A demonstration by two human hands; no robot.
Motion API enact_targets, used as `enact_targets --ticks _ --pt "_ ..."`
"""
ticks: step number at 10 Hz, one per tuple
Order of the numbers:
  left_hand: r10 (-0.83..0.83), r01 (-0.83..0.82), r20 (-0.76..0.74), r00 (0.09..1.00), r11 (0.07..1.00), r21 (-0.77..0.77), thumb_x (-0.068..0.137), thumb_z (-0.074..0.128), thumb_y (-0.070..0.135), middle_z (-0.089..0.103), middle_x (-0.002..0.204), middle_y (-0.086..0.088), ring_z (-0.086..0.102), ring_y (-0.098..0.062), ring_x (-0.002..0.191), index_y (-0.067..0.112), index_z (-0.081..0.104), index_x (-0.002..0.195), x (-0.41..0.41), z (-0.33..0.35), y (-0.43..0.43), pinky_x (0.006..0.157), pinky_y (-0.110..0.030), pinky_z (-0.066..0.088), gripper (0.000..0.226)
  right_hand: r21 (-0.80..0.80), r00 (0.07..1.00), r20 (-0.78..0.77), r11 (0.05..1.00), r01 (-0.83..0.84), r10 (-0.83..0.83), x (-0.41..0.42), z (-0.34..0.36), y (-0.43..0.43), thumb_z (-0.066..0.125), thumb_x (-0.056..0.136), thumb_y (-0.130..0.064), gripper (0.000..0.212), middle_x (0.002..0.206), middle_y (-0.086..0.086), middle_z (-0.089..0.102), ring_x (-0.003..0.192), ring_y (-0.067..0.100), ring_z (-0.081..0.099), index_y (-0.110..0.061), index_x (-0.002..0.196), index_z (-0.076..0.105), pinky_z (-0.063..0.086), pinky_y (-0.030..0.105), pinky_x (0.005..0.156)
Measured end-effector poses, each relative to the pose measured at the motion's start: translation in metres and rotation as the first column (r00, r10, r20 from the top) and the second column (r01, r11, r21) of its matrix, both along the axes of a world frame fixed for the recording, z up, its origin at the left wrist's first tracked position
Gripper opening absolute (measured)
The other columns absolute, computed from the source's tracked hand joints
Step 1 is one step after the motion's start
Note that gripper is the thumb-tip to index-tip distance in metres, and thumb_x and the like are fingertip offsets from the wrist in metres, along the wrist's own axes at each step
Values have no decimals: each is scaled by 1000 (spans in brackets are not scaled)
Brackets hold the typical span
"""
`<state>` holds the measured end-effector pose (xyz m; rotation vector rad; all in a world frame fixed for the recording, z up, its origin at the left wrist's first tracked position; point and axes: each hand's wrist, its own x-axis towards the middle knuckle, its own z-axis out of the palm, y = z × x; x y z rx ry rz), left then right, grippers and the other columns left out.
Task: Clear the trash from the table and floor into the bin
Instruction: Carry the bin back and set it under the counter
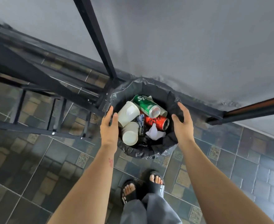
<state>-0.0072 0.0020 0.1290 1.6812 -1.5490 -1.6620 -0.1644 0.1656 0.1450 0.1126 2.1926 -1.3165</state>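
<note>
Cans [149, 107] and cups [129, 135] lie in the mid-frame bin [146, 153], left hand [109, 126] and right hand [183, 125] flanking it, fingers [181, 109] straight and empty, so clearing looks nearly done.

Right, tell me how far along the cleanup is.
Done: the bin holds a green can, a red can, two cups and a tissue. In hand: nothing; the left hand and right hand are open at the bin's rim. Left: a few white specks on the floor may need picking up; the tabletop is out of view.
</note>
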Motion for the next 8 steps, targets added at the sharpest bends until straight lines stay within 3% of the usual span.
enact_targets --ticks 2,3,4,6,7,8 --pt "-3 3 -3 1000 1000 -14 100 55 36 39 154 11 34 -10 141 40 50 143 -6 -91 -10 119 -39 27 44 -1 1000 -19 1000 0 0 -16 -95 -19 54 96 -24 50 141 -21 46 131 9 41 -54 134 42 37 28 96" --pt "-26 27 13 1000 999 -47 101 55 35 36 155 9 32 -11 143 39 47 146 -8 -125 -17 119 -37 25 46 -18 999 -27 1000 -19 19 -19 -134 -26 54 97 -22 55 145 -21 44 135 12 41 -56 137 38 37 33 106" --pt "-68 70 30 997 995 -69 101 53 36 32 157 7 29 -11 145 39 43 149 -6 -152 -20 119 -35 23 49 -19 999 -26 999 -46 45 -20 -165 -29 54 97 -22 62 150 -21 37 139 15 37 -57 142 28 37 37 107" --pt "-204 233 229 952 967 -104 104 38 47 14 165 0 6 -14 152 50 26 152 7 -173 -21 119 -44 13 49 23 984 -113 990 -139 140 -10 -183 -30 59 95 -23 79 159 -17 20 144 9 26 -37 154 8 30 23 97" --pt "-328 369 368 870 928 -44 103 33 50 4 167 -4 4 -23 153 56 15 150 18 -166 -18 120 -52 13 50 131 971 -53 965 -226 234 -7 -173 -27 56 97 -33 78 161 -11 17 145 14 26 -31 155 3 34 30 103" --pt "-406 538 559 723 839 -87 102 26 55 -8 167 -1 -5 -23 154 53 7 152 20 -144 -17 122 -51 1 54 306 923 -83 891 -334 375 -8 -149 -22 45 98 -46 74 162 -7 14 149 18 18 -28 155 2 25 42 118"
